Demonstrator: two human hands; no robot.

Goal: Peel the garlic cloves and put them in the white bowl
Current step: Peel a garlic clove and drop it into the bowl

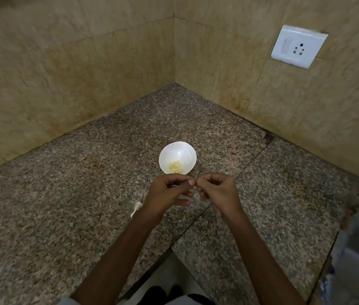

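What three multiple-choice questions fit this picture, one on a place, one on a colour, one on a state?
1. Where does the white bowl stand? A: on the counter, beyond the left hand and right hand. B: on the floor. C: on a shelf.
2. What colour is the socket plate? A: black. B: white. C: red.
3. How are the hands? A: flat on the counter. B: inside the bowl. C: curled, pinching a small piece.
Key: A, it sits on the granite past both hands; B, the plate is white; C, both pinch the piece.
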